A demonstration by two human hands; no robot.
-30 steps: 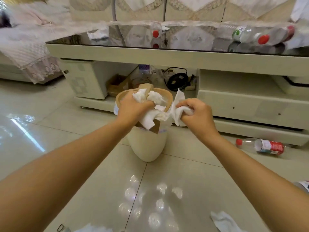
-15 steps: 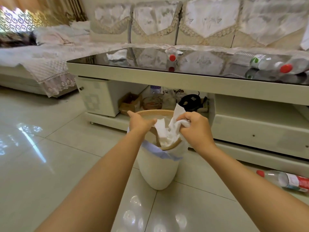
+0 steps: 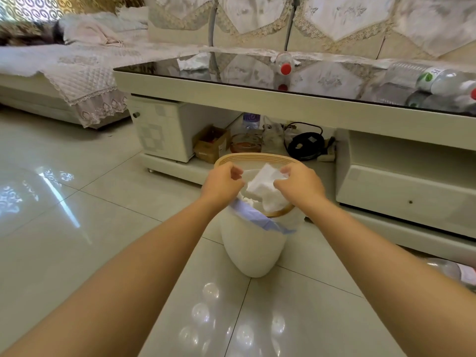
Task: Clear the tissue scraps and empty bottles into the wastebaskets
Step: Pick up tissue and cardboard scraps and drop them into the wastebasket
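The right hand (image 3: 300,188) has its fingers (image 3: 286,173) pinched on a white tissue scrap (image 3: 265,186) that hangs over the mouth of the white wastebasket (image 3: 253,249), above more tissue inside. The left hand (image 3: 222,185) is loosely curled and holds nothing, at the basket's wooden rim (image 3: 253,157). On the glass tabletop (image 3: 247,73) lie another crumpled tissue (image 3: 192,63) and two bottles: a red-capped bottle (image 3: 284,64) and a green-labelled bottle (image 3: 432,79). A third bottle (image 3: 458,273) lies on the floor (image 3: 77,215).
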